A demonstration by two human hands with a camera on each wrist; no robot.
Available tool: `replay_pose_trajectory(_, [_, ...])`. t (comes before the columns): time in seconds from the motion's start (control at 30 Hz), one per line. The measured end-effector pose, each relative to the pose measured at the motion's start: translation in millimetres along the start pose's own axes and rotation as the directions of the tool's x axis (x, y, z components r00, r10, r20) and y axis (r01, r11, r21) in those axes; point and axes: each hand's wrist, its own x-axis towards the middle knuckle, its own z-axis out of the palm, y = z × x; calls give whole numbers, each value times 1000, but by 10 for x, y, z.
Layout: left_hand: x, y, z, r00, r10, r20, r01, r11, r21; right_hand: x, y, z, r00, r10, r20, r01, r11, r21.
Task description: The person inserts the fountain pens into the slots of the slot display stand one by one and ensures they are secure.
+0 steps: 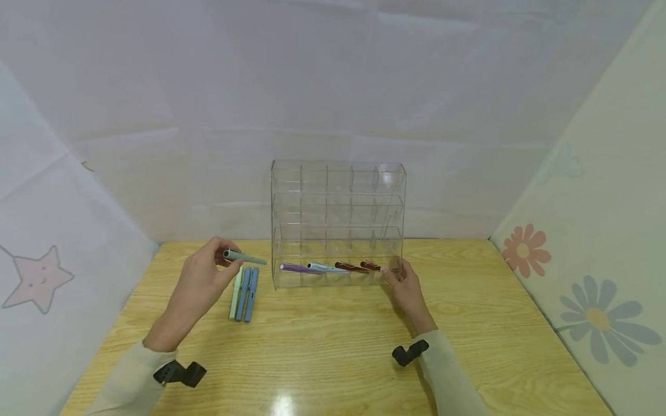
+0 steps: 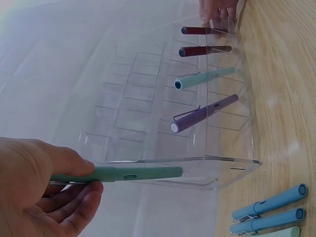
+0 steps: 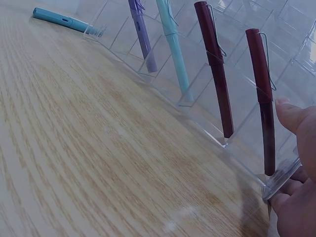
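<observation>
My left hand [image 1: 200,278] pinches a sage-green pen [image 2: 133,173] between thumb and fingers, just off the left side of a clear pen rack [image 1: 338,230]. My right hand [image 1: 409,292] grips the rack's lower right corner, thumb in front and fingers around the side wall. Along the bottom row of the rack lean a purple pen [image 2: 205,113], a pale aqua pen [image 2: 205,78] and two dark red pens, one [image 3: 215,69] beside the other [image 3: 261,74]. That rightmost red pen stands close to my right thumb [image 3: 289,113].
Left of the rack, two blue pens, one [image 1: 243,294] next to the other [image 1: 252,294], lie side by side with a light green pen [image 1: 236,293] on the wooden table [image 1: 322,358]. The rack's upper tiers hold no pens. Pale cloth walls [image 1: 333,86] surround the table.
</observation>
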Motion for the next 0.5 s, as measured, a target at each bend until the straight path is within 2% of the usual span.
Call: replay_pose_trajectory(0.5, [25,46,71,1000,19,-1,-19,1000,-24,-7,-14,-7,1000,17,-2,-17,1000,-4])
